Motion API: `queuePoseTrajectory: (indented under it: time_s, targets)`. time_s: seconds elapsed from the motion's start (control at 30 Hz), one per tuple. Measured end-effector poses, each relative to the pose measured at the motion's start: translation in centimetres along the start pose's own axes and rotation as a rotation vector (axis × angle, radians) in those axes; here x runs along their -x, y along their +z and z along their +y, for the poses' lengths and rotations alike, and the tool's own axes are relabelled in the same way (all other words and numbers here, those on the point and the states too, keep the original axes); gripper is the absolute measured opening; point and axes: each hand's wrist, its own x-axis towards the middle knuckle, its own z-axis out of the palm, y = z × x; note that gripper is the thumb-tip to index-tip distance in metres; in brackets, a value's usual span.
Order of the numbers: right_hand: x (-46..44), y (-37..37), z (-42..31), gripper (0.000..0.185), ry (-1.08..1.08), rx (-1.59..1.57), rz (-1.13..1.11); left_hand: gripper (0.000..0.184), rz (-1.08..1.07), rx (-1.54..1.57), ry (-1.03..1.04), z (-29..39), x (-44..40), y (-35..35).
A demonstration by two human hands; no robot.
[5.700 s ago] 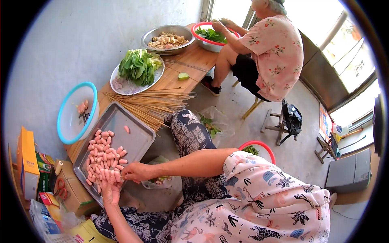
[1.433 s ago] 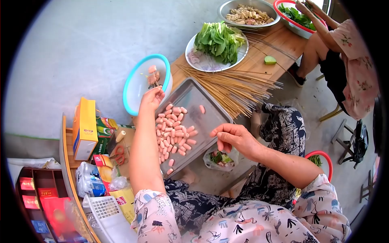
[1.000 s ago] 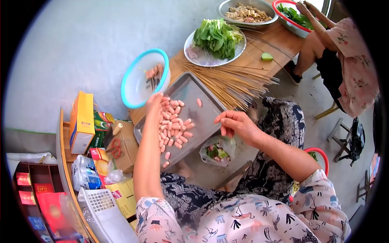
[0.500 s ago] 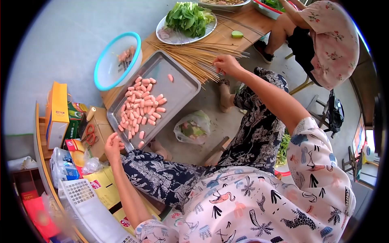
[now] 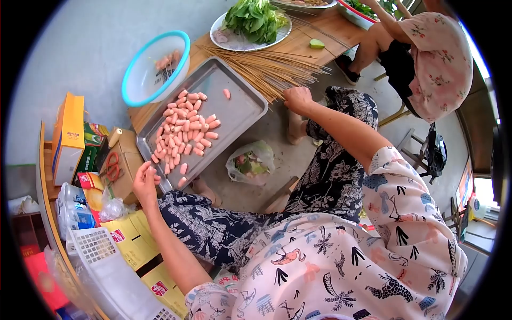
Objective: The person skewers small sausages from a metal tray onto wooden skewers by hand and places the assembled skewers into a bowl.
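My left hand (image 5: 145,184) is beside the near left corner of a grey metal tray (image 5: 232,120), fingers pinched around what looks like a small pink sausage. Many small pink sausages (image 5: 184,128) lie heaped in the tray, with one lying apart near its far side. My right hand (image 5: 297,99) is closed at the near ends of a spread of bamboo skewers (image 5: 261,72); whether a skewer is in its fingers cannot be made out.
A blue-rimmed bowl (image 5: 126,80) with skewered pieces stands beyond the tray. Leafy greens (image 5: 253,24) fill a white plate on the wooden table (image 5: 325,29). A plastic bag of scraps (image 5: 250,162) sits on the floor. Red scissors (image 5: 112,166) rest by boxes. Another person (image 5: 434,64) sits at right.
The view has shifted slightly. My right hand has closed more and turned its knuckles up beside the skewer ends. My left hand stays near the tray corner.
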Motion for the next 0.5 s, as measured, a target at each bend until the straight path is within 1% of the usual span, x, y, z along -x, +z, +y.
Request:
queuePoseTrajectory:
  time_s: [0.13, 0.27, 0.33, 0.37, 0.43, 0.47, 0.5]
  targets:
    - [-0.1, 0.1, -0.1, 0.016, 0.009, 0.021, 0.0, 0.024, 0.0, -0.026, -0.002, 0.1, 0.1, 0.0]
    - [-0.2, -0.3, -0.1, 0.017, 0.019, -0.023, -0.018, 0.024, 0.003, -0.025, 0.009, 0.0, 0.1, 0.1]
    - [-0.3, -0.9, -0.1, 0.015, 0.065, -0.186, -0.029, 0.024, -0.006, -0.029, 0.022, 0.0, 0.1, 0.1]
    - [-0.2, -1.6, -0.1, 0.015, 0.062, -0.185, -0.027, 0.024, -0.004, -0.028, 0.023, 0.2, 0.3, 0.1]
    - [0.0, -3.2, 0.5, 0.017, 0.154, -0.809, -0.334, 0.024, -0.006, -0.042, 0.021, 0.6, 0.5, 0.3]
    - [0.2, -3.7, 0.5, 0.017, 0.152, -0.809, -0.333, 0.024, -0.005, -0.041, 0.022, 0.6, 0.6, 0.3]
    - [0.4, -4.1, 0.4, 0.018, 0.195, -0.996, -0.396, 0.024, -0.014, -0.045, 0.024, 0.5, 0.6, 0.3]
